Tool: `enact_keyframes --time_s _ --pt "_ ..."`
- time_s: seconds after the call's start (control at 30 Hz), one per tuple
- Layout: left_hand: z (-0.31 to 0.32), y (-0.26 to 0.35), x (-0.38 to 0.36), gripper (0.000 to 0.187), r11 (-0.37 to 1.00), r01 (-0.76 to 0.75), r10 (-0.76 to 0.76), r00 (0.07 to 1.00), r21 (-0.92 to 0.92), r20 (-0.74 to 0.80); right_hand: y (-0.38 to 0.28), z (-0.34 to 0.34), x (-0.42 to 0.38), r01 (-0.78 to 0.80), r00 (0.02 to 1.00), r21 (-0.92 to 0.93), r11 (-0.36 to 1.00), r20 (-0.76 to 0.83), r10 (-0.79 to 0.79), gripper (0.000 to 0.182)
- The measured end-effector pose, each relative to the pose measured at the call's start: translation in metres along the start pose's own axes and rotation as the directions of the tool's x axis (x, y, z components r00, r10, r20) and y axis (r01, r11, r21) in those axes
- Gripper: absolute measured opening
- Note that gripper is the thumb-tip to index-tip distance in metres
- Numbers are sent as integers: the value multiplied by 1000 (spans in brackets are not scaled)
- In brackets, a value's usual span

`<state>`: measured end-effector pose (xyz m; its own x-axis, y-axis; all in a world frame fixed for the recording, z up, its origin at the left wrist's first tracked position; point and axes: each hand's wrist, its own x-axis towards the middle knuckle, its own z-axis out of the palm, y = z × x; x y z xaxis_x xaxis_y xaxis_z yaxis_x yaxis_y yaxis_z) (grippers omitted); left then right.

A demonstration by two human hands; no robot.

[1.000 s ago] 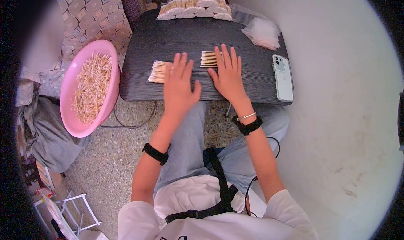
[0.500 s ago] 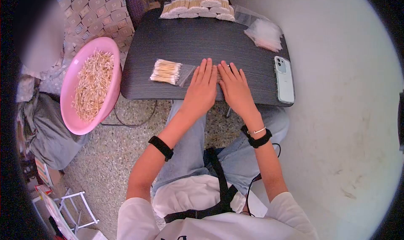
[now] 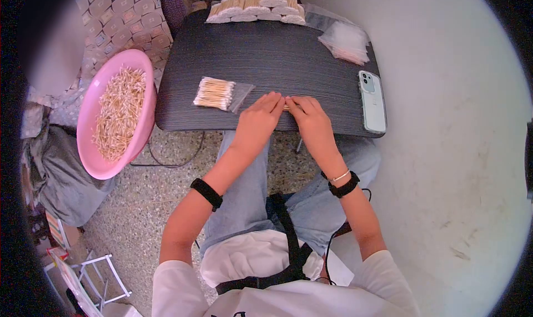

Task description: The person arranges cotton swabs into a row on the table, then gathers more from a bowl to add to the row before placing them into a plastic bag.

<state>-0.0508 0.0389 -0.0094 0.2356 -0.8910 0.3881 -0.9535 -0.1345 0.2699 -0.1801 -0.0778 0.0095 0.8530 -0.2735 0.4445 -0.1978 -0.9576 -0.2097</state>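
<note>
My left hand (image 3: pixel 260 118) and my right hand (image 3: pixel 312 120) meet near the front edge of the dark table (image 3: pixel 211 48). Both have curled fingers, closed around the two ends of a small bunch of cotton swabs (image 3: pixel 286 105). Only the wooden sticks show in the gap between the hands; the tips are hidden under my fingers. Left of my left hand lies a clear bag of cotton swabs (image 3: pixel 215 93), its flap (image 3: pixel 242 96) pointing toward that hand.
Filled swab bags (image 3: pixel 255 7) are stacked at the table's back. Flat clear bags (image 3: pixel 345 42) lie back right, beyond a phone (image 3: pixel 372 102) on the right edge. A pink basin (image 3: pixel 85 122) full of loose swabs stands left. A wall (image 3: pixel 444 122) borders the right.
My fingers, stretched flat over the swabs before, have curled in and drawn closer to the table's front edge. The view has shifted slightly.
</note>
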Motion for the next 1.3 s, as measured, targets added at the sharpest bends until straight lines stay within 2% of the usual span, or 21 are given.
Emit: enact_keyframes --time_s 0.17,0.33,0.43,0.47,0.53,0.73,0.93,1.07,1.17,1.23,1.3 --pt "1 -1 3 42 993 -60 67 995 100 -68 1 1 4 51 998 -37 998 -22 -52 33" --pt "0 1 4 41 983 -89 104 991 160 -85 1 4 7 54 998 -119 991 50 -48 21" --pt "-2 2 7 34 984 -75 75 997 160 5 2 5 7 72 997 -170 983 51 -65 16" --pt "0 2 8 27 980 -87 96 994 179 -43 3 6 7 82 996 -183 980 42 -75 14" --pt "4 1 11 14 969 -110 142 980 219 -139 3 5 10 72 993 -178 981 104 -54 13" --pt "8 2 12 9 965 -77 103 991 250 -91 3 4 10 100 990 -176 979 114 -81 12" --pt "8 0 10 9 954 -118 146 986 275 -85 5 6 7 78 988 -132 988 142 -59 11" --pt "3 -2 9 11 975 -158 168 985 157 -50 0 -1 8 98 988 -158 983 136 -77 10" --pt "-7 -4 5 12 979 -200 201 979 40 -31 -12 -19 9 -22 953 -53 998 299 37 12" --pt "-17 -4 0 11 974 -224 224 974 -38 -10 -15 -24 2 -29 966 67 997 258 11 13" --pt "-30 -2 -6 20 977 -160 181 972 -142 150 -17 -28 -6 -67 961 189 980 275 13 14"
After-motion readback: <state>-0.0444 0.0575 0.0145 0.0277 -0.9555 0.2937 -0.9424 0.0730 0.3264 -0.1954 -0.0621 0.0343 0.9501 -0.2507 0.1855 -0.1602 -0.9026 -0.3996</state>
